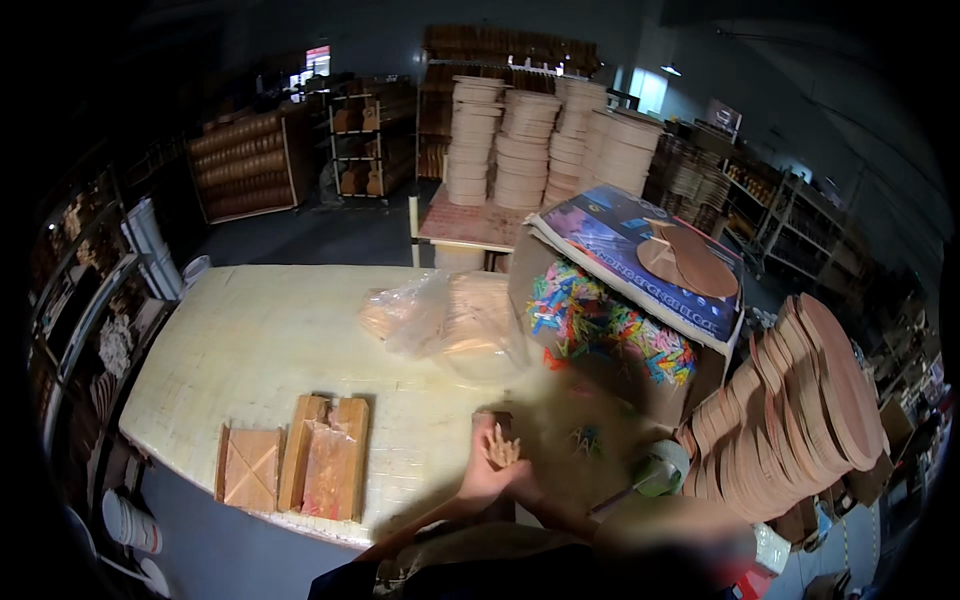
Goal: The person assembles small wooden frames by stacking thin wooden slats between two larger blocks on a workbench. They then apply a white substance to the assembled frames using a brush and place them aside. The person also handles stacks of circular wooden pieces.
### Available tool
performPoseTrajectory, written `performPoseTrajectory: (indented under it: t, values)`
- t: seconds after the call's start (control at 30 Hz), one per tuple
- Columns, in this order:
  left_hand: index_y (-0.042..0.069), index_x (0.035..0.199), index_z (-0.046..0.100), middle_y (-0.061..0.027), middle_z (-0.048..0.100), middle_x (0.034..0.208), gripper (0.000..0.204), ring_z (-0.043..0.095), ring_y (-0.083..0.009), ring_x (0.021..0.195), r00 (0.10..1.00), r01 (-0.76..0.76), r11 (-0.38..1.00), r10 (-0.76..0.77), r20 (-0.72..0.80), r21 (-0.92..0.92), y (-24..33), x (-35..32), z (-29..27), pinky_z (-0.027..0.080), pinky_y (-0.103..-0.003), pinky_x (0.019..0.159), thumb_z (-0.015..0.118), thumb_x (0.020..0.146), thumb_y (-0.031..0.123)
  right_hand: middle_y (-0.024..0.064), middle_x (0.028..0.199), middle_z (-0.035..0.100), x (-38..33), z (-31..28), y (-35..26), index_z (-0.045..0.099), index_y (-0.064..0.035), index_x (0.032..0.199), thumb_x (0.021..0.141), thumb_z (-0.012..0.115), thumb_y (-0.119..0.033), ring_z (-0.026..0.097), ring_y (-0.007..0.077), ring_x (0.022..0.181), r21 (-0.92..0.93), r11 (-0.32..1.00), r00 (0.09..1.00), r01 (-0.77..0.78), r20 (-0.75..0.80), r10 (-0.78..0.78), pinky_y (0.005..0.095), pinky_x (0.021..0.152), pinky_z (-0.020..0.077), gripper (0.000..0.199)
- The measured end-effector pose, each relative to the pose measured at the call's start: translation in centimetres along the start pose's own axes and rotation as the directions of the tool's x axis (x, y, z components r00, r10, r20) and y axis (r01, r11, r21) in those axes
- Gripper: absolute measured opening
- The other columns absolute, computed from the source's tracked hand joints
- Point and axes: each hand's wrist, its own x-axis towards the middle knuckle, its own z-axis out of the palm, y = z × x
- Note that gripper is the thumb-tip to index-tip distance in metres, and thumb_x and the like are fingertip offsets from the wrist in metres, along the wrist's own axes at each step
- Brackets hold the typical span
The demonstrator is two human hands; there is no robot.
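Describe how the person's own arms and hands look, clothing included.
The left hand and right hand show no gloves. The left forearm and right forearm are bare where they show. Dark clothing fills the lower edge, with a paler brownish patch at left; where any sleeves end is too dim to tell.

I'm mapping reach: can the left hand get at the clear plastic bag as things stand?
Probably yes: the clear plastic bag lies ahead of the left hand on the pale tabletop, and nothing visible walls it off. Whether that hand is free is unclear.
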Motion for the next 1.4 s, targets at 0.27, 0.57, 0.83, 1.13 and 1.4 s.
performPoseTrajectory:
  t: [0.27, 0.57, 0.83, 1.13, 1.4]
  values:
    - [0.003, 0.115, 0.055, -0.0185, 0.053, 0.108, 0.052, 0.050, -0.0360, 0.103, 0.867, -0.496, 0.655, 0.337, 0.367, 0.570, -3.9, -4.0, -5.0, 0.043, -0.045, 0.090, 0.075, 0.072, 0.023, 0.0192, 0.099, 0.061, 4.4, -2.4, -3.3, 0.058, -0.0046, 0.112, 0.083, 0.057, -0.023, 0.060, 0.0365, 0.091, -0.867, 0.487, 0.955, 0.105, -0.048, -0.292, 0.0467, 0.078, 0.0475, 0.035]
    - [0.017, 0.094, 0.070, -0.0021, 0.057, 0.110, 0.027, 0.048, -0.0295, 0.116, 0.662, -0.675, 0.440, 0.007, 0.749, 0.593, -2.8, -4.7, -4.3, 0.040, -0.045, 0.095, 0.070, 0.070, 0.031, 0.0035, 0.093, 0.057, 7.8, -1.6, -0.8, 0.055, -0.0102, 0.127, 0.083, 0.050, -0.017, 0.056, 0.0213, 0.087, -0.974, -0.134, 0.840, 0.183, 0.226, -0.493, 0.0366, 0.077, 0.0463, 0.045]
    - [0.016, 0.081, 0.069, -0.0023, 0.058, 0.111, 0.018, 0.048, -0.0291, 0.115, 0.689, -0.683, 0.412, 0.092, 0.719, 0.603, -3.8, -5.5, -4.5, 0.039, -0.044, 0.095, 0.068, 0.072, 0.031, 0.0174, 0.118, 0.053, 4.6, -1.7, -5.9, 0.049, -0.0060, 0.130, 0.083, 0.055, -0.019, 0.049, 0.0357, 0.112, -0.926, 0.049, 0.778, 0.374, 0.285, -0.560, 0.0545, 0.098, 0.0338, 0.050]
    - [0.013, 0.084, 0.067, -0.0032, 0.060, 0.110, 0.017, 0.049, -0.0262, 0.116, 0.738, -0.597, 0.554, 0.098, 0.667, 0.580, -1.8, -6.1, -4.4, 0.041, -0.041, 0.097, 0.070, 0.074, 0.026, 0.0041, 0.091, 0.062, -3.0, -7.0, -1.4, 0.061, -0.0071, 0.109, 0.084, 0.066, -0.019, 0.057, 0.0131, 0.072, -0.055, 0.891, 0.847, -0.451, -0.340, 0.408, 0.0271, 0.062, 0.0468, 0.028]
    - [0.014, 0.092, 0.069, -0.0022, 0.061, 0.113, 0.017, 0.051, -0.0265, 0.116, 0.730, -0.581, 0.590, 0.074, 0.679, 0.560, -2.1, -5.5, -4.9, 0.041, -0.043, 0.098, 0.071, 0.076, 0.019, -0.0008, 0.072, 0.055, 0.0, -4.6, 0.2, 0.060, -0.0093, 0.088, 0.089, 0.066, -0.024, 0.052, 0.0093, 0.064, 0.551, 0.787, 0.856, -0.278, -0.230, 0.463, 0.0244, 0.056, 0.0424, 0.016]
